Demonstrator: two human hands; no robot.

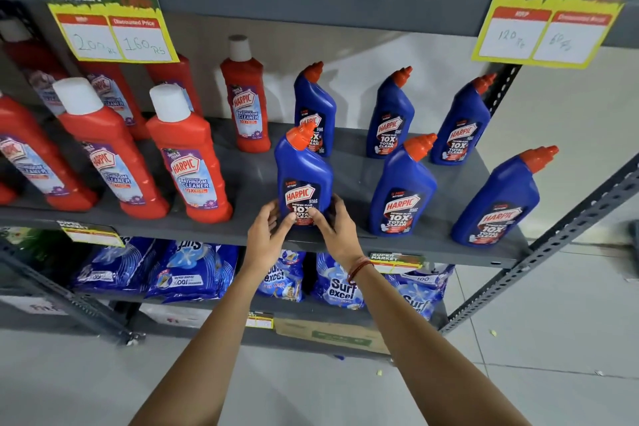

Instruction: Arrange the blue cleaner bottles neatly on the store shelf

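1. Both hands grip the base of one blue cleaner bottle (303, 180) at the front edge of the grey metal shelf (349, 169). Left hand (268, 239) wraps the bottle's lower left side; right hand (337, 232) wraps its lower right side, thumbs pressed on the label. A red thread band (358, 268) circles the right wrist.
2. The held bottle stands upright on the shelf, red cap angled toward 1 o'clock.
3. Five further blue bottles stand on the same shelf. Back row, at 12 to 2 o'clock of the held bottle: the back-left bottle (315, 107) just behind it, the back-middle bottle (390, 114), the back-right bottle (461, 121). Front row, at 3 o'clock: the front-middle bottle (403, 187), then the front-right bottle (498, 201) near the shelf's right end.
4. Red bathroom cleaner bottles (188, 156) with white caps fill the shelf at 9 to 11 o'clock of the held bottle.
5. Yellow-and-green price cards hang from the upper shelf: the left card (110, 21) above the red bottles, the right card (549, 14) above the blue ones.
6. The lower shelf, at 6 o'clock, holds blue detergent packs (193, 270).
7. A perforated grey upright (553, 242) braces the right end. The floor (553, 339) is pale tile and the wall behind is plain and light.
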